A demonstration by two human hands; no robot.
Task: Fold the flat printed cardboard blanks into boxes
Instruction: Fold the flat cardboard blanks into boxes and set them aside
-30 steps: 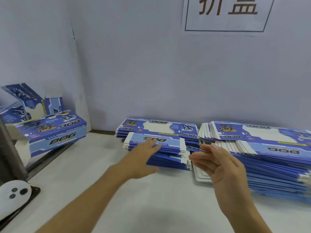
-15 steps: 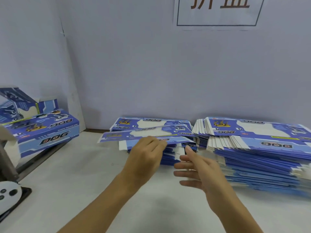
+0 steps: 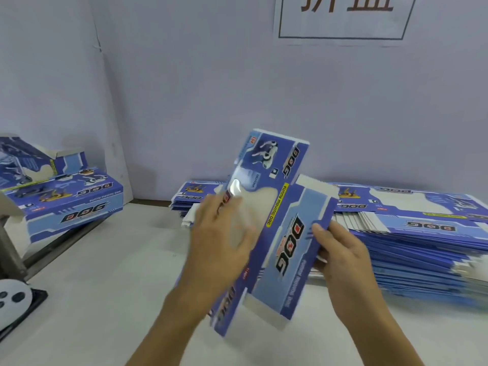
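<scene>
Above the white table (image 3: 111, 299), right in the middle of the view, one blue printed blank (image 3: 277, 233) was up in the air, held steeply on end between both hands. Its top end, with the robot-dog picture, leaned toward the back wall (image 3: 211, 88), and its lower end hung just over the tabletop. The big "DOG" lettering ran lengthwise down the front panel. The left hand (image 3: 219, 249) lay against the blank's left side, fingers fairly straight and reaching up over the clear window; the hand was blurred, so I could not tell whether the thumb hooked round the edge. The right hand (image 3: 340, 257) gripped the blank's right edge, thumb on the printed face and fingers curled behind it.

Behind the blank, against the wall, sat a low stack of flat blanks (image 3: 195, 196), partly hidden by it. To the right lay a much bigger pile of blanks (image 3: 422, 244), fanned out and printed face up. Over on the left, a folded box (image 3: 76, 204) rested tilted on a metal stand (image 3: 10, 249), with another opened box (image 3: 26, 159) behind it. A white rounded object with dark dots (image 3: 13, 299) sat at the left edge. Up on the wall, a paper sign (image 3: 343, 22) with large characters was cut off by the frame.
</scene>
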